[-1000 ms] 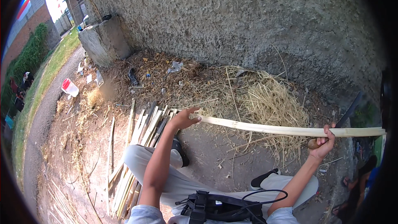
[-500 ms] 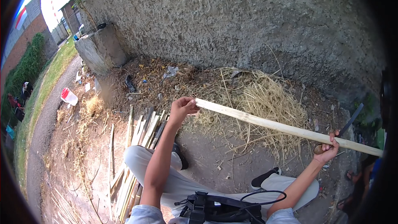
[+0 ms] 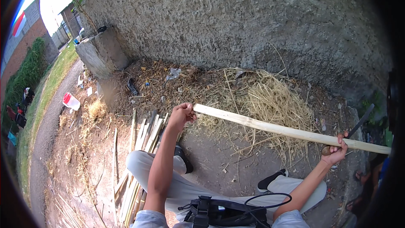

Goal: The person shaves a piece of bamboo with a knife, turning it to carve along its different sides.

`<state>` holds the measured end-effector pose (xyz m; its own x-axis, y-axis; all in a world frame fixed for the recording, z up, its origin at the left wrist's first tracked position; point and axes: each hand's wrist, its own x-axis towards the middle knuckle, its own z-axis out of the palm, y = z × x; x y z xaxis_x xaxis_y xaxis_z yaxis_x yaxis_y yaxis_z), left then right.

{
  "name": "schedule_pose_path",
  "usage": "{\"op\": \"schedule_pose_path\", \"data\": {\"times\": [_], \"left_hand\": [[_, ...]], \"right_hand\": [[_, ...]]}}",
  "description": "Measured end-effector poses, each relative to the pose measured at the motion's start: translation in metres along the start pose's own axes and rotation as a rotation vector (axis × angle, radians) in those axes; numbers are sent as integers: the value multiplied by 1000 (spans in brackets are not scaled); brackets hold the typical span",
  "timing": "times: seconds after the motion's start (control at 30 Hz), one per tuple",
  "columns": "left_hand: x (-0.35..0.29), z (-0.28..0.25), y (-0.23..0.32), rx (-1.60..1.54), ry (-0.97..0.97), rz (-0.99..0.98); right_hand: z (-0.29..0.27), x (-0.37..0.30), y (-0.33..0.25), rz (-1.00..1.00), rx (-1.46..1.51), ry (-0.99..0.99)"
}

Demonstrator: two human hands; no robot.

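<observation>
A long pale bamboo strip (image 3: 270, 126) slants across in front of me, from upper left down to the right. My left hand (image 3: 180, 116) is closed, its curled fingertips at the strip's left end; how firmly they grip it is hard to see. Farther along, my right hand (image 3: 336, 153) wraps around the strip and also holds a knife. The knife's round wooden handle end (image 3: 326, 150) shows below the fingers, while its dark blade (image 3: 362, 120) points up and right beyond the strip.
Several split bamboo strips (image 3: 131, 194) lie on the ground by my left leg. Ahead, a heap of pale shavings (image 3: 278, 109) sits before a rough concrete wall (image 3: 236, 21). A red and white plastic container (image 3: 71, 101) lies at left. Another person's limb (image 3: 365, 179) shows at far right.
My left hand has shifted slightly left and down, its fingers more curled at the strip's end. The strip's left end has dropped a little. The right hand keeps hold of strip and knife.
</observation>
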<state>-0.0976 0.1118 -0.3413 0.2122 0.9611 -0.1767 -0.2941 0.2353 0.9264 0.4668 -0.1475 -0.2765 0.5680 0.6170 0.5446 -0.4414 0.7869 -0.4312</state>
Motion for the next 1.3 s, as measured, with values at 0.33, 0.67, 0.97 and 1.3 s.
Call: {"op": "schedule_pose_path", "data": {"times": [0.33, 0.67, 0.97, 1.3], "left_hand": [[7, -5, -66, 1241, -534, -464], [20, 0, 46, 432, 210, 394], [-45, 97, 20, -10, -700, 130], [-29, 69, 19, -382, -382, 279]], "right_hand": [[-5, 2, -5, -77, 6, 65], [2, -2, 21, -22, 29, 187], [52, -18, 99, 268, 172, 247], [109, -58, 164, 637, 254, 343]]}}
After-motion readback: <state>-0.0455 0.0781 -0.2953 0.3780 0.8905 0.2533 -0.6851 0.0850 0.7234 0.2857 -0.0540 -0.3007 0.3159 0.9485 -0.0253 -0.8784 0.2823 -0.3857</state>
